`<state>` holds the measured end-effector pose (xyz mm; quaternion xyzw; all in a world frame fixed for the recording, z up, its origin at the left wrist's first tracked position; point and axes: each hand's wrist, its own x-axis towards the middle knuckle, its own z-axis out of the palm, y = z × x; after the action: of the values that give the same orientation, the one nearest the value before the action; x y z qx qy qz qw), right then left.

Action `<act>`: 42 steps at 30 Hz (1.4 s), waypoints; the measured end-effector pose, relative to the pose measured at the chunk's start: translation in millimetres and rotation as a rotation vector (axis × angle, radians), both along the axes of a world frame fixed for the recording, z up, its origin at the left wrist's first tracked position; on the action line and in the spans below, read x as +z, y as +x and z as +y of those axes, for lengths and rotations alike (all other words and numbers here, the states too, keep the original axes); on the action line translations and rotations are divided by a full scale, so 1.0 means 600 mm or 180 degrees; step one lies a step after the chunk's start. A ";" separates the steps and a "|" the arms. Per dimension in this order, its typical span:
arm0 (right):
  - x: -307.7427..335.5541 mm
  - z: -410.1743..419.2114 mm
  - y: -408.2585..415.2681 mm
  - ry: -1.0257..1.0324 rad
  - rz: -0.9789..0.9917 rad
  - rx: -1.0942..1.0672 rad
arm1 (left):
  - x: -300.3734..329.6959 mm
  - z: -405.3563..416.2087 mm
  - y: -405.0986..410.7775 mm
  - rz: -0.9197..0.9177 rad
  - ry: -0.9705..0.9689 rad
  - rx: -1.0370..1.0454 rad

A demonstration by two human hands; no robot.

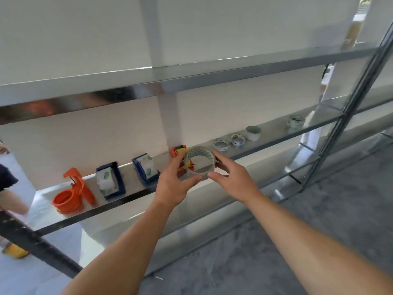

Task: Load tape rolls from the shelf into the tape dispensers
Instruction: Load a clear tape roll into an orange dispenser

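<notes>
A clear tape roll [207,155] is held upright between both hands in front of the shelf. My left hand [173,184] grips its left side and bottom edge with fingers and thumb. My right hand [231,179] pinches its right side. Just behind the roll stands an orange and yellow dispenser [178,151], partly hidden. Two blue dispensers [110,180] [146,167] with white rolls in them lie on the steel shelf [131,191]. An orange dispenser [73,191] without tape lies at the left. Several more tape rolls [221,144] [237,139] [253,133] sit further right.
Another roll [295,122] sits far right on the shelf. An upper shelf [148,90] overhangs the working shelf. A steel upright [344,111] crosses at the right. Another person's legs [10,194] stand at the left edge. Grey floor lies below.
</notes>
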<state>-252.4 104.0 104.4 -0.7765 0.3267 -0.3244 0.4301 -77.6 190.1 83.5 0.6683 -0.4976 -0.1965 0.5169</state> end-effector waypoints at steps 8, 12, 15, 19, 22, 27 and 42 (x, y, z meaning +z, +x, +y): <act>-0.015 -0.063 -0.045 0.0107 0.0118 -0.0103 | -0.016 -0.081 -0.040 -0.0113 0.0194 -0.0092; -0.030 -0.117 -0.041 0.0131 0.0254 -0.0064 | -0.029 -0.127 -0.038 -0.0033 0.0254 -0.0113; -0.045 -0.173 -0.023 0.0155 0.0340 -0.0019 | -0.048 -0.178 -0.021 0.0132 0.0324 -0.0137; -0.059 -0.258 0.009 0.0149 0.0484 0.0073 | -0.063 -0.257 0.003 0.0328 0.0402 -0.0044; -0.073 -0.322 0.031 0.0243 0.0632 0.0166 | -0.080 -0.313 0.022 0.0386 0.0519 0.0020; -0.086 -0.407 0.066 0.0300 0.0763 0.0336 | -0.102 -0.387 0.047 0.0504 0.0562 0.0158; -0.179 -0.531 0.145 0.0718 0.0990 0.0976 | -0.163 -0.455 0.061 0.0437 0.1165 0.1023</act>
<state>-165.5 -214.5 -3.1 -0.8047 0.3015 -0.0934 0.5028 -40.9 -82.9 -14.0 0.8064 -0.3049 -0.2435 0.4445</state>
